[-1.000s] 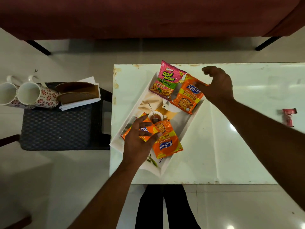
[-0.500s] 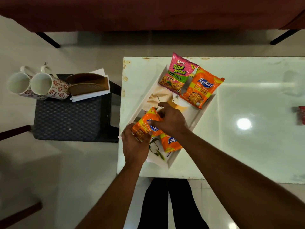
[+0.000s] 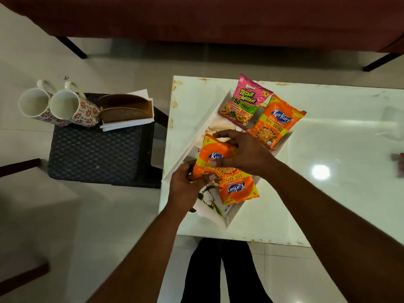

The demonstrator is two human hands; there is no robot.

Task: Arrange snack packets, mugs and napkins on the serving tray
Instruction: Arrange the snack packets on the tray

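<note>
The left hand (image 3: 188, 190) pinches the near end of an orange packet (image 3: 211, 157) between thumb and fingers. The right hand (image 3: 246, 155) is curled over the packet's far end and right side. Together they hold it just over the middle of the tray (image 3: 282, 145), near the tray's left wall. I judge it is being set down or straightened.

A second orange packet (image 3: 238, 190) lies upside down at the tray's near end, touching the held one. At the far end, a third orange packet (image 3: 276, 124) and a pink packet (image 3: 246, 101) lie side by side, both poking over the far rim. The tray sits askew at the left end of the white table (image 3: 328, 204).

So the snacks look nearly done, with four packets on or over the tray. The mugs (image 3: 85, 112) and napkins (image 3: 126, 125) have not been brought over. They sit on a dark stool (image 3: 94, 154) left of the table, the napkins under a brown holder (image 3: 125, 108). That seems to be the bulk of what is left.

The orange packets read "Kurkure", "50% EXTRA" and, on the far one, "Masala Munch", with a "5" in the corner. The pink one reads "Bingo! Tedhe Medhe", "50% FREE" and "5".
</note>
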